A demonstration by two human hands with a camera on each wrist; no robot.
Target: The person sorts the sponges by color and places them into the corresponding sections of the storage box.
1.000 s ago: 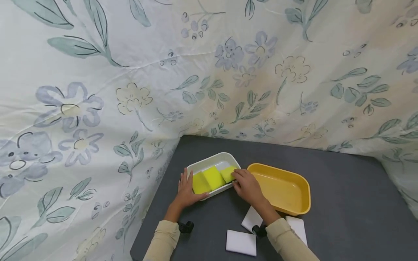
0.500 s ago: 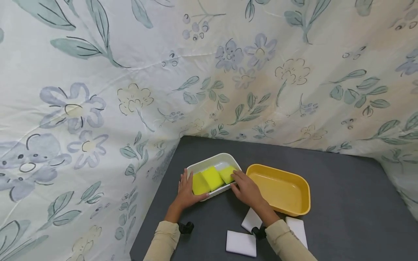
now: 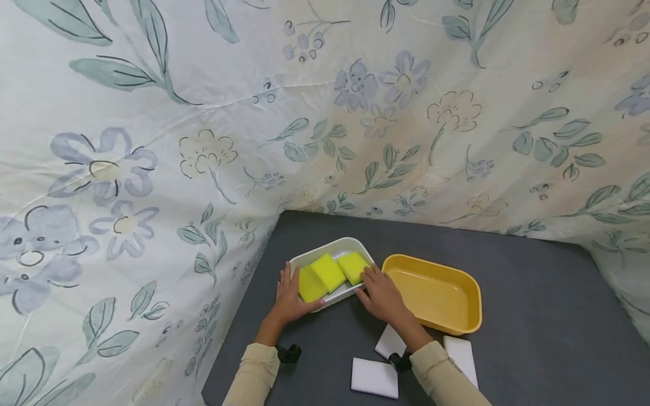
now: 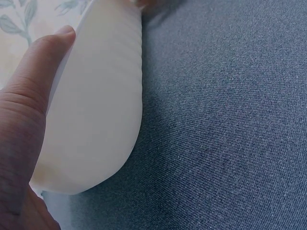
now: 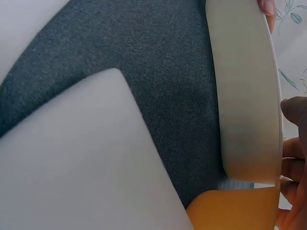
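Just below centre of the head view, toward six o'clock, a white tray is set on the dark table, its long axis aligned from eight to two o'clock, with three yellow blocks inside. Over the past second, the block at the two o'clock end has been uncovered more fully, and the middle block has been shifted slightly toward ten o'clock. For the work in hand, this is judged to mean that the end block is being settled within the tray and is close to placed. The tray is steadied at its eight o'clock end by the left hand: fingers are extended and spread, the thumb is laid at the near rim, and no block is gripped. The right hand is held partly spread at four o'clock, thumb parted from the bent fingers; the end block's near corner appears to be touched, but the pressure applied cannot be determined. A yellow tray is located just beside, toward three o'clock; white blocks are laid from four to five o'clock.
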